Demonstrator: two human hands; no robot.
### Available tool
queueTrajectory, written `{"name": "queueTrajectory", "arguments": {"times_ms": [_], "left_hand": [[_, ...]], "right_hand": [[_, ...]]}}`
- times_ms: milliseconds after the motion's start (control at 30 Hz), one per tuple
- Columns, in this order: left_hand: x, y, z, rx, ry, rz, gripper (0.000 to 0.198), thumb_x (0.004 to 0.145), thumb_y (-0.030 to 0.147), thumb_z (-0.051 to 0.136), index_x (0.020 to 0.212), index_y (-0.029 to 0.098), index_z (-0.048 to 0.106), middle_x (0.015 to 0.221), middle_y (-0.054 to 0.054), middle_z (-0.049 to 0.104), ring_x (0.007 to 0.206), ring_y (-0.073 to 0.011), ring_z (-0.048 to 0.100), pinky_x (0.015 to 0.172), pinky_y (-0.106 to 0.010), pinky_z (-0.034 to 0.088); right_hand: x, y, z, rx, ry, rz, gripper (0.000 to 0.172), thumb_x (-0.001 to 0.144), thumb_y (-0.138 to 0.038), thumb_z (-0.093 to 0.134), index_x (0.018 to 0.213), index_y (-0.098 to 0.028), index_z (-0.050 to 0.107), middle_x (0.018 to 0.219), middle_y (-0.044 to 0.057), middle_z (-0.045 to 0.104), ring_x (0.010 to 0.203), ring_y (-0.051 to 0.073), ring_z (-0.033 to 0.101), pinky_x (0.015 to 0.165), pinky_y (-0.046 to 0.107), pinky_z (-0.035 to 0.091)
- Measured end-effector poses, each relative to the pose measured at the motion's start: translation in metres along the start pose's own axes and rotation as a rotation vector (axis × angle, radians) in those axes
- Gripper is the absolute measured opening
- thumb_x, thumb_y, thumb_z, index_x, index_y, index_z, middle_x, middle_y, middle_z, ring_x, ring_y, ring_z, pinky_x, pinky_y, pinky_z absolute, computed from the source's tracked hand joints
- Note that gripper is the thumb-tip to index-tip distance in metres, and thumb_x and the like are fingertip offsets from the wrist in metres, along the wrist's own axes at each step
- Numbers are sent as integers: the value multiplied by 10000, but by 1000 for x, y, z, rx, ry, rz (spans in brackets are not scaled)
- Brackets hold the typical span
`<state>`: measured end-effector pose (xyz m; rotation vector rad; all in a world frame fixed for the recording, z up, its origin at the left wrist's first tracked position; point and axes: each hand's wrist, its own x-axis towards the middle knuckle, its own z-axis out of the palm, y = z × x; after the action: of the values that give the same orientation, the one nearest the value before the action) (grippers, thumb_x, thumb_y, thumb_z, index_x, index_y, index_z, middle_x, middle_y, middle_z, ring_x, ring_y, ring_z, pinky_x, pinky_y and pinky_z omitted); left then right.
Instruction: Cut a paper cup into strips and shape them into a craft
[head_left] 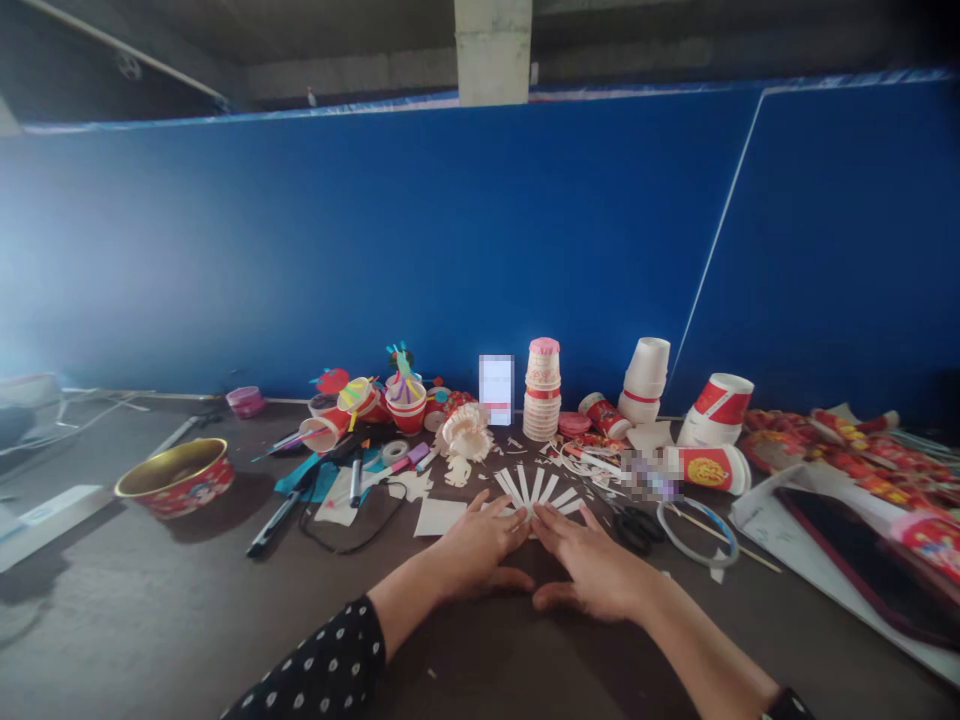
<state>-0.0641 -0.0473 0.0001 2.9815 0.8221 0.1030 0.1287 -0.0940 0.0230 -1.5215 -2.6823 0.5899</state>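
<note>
My left hand (480, 548) and my right hand (589, 562) lie flat side by side on the dark table, fingers stretched out and pressing down on a white paper cup cut into strips (536, 488). The strips fan outward beyond my fingertips. Both hands hold nothing; they rest on the flattened paper. Black scissors (634, 525) lie just right of my right hand.
A stack of paper cups (543, 390), tipped red-and-white cups (716, 408), a gold-lined red bowl (176, 478), pens (274, 522), tape rolls (697, 530), paper scraps and red wrappers (862, 455) crowd the table's far half. A blue wall stands behind.
</note>
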Motion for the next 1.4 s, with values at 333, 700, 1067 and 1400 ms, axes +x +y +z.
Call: {"name": "queueTrajectory", "arguments": {"times_ms": [333,700,1067,1400], "left_hand": [[-2,-2,-4,-98,24,0,831,751,643,470,1362,114,279,1396,-168,310,1291,-270,277,1075,-428,190],[-6,2,-11,-61,-178,-65,910,765,700,348,1411,114,88,1450,-160,104,1342,-271,85,1067,-509,69],[-7,-1,-2,-34,-67,-56,830,784,682,338,1406,171,134,1439,-153,198,1328,-274,171,1052,-543,95],[-1,-10,-5,-5,145,-148,501,920,439,267,1331,164,347,1406,-91,319,1333,-223,170,1082,-474,116]], "right_hand": [[2,-7,0,-19,-70,62,983,744,-714,318,1401,-37,41,1462,177,-4,1345,283,-28,1071,498,-13],[5,-5,6,-30,-112,81,1017,731,-720,329,1395,-29,-13,1452,163,-98,1332,283,-109,1066,496,-40],[4,-2,6,-14,-79,68,945,768,-685,312,1401,-37,45,1463,159,-28,1343,279,-50,1071,505,17],[15,21,10,-119,347,67,697,852,-574,290,1362,-101,309,1394,176,337,1314,284,225,1052,537,124]]}}
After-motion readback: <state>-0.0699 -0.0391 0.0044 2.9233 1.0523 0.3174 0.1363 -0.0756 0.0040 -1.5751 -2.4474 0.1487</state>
